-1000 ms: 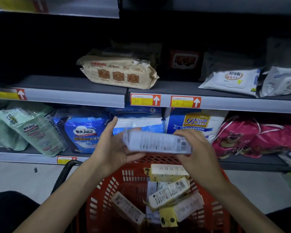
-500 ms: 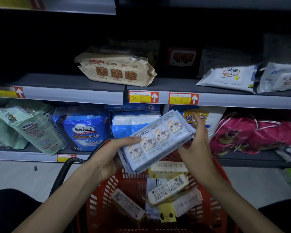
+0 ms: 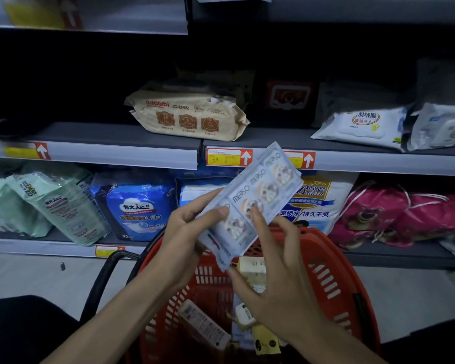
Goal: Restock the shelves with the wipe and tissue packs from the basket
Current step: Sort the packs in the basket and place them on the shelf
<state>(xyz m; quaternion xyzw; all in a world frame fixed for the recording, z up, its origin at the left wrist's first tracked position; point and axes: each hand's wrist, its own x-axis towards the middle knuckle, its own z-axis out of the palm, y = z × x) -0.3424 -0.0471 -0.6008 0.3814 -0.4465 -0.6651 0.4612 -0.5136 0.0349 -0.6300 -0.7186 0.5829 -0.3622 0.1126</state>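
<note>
A pale blue multi-pack of pocket tissues (image 3: 258,195) with small printed faces is tilted upward toward the middle shelf (image 3: 95,151). My left hand (image 3: 192,232) grips its lower left edge, thumb on the front. My right hand (image 3: 271,274) touches its lower right side with a fingertip on the front and the thumb under the bottom end. Both hands hover over a red basket (image 3: 334,274) that holds several more packs, among them a barcode-labelled pack (image 3: 202,324) and a yellow pack (image 3: 265,340).
A beige wipe pack (image 3: 189,116) and white wipe packs (image 3: 363,124) lie on the middle shelf. Below sit green packs (image 3: 61,206), blue pad bags (image 3: 139,206) and pink bags (image 3: 405,214). Price tags (image 3: 229,157) line the shelf edge. The basket's black handle (image 3: 103,279) hangs left.
The tissue multi-pack was turned from barcode side to its printed face, then tilted steeper and raised toward the shelf edge. My right hand slid from its top end to its lower end.
</note>
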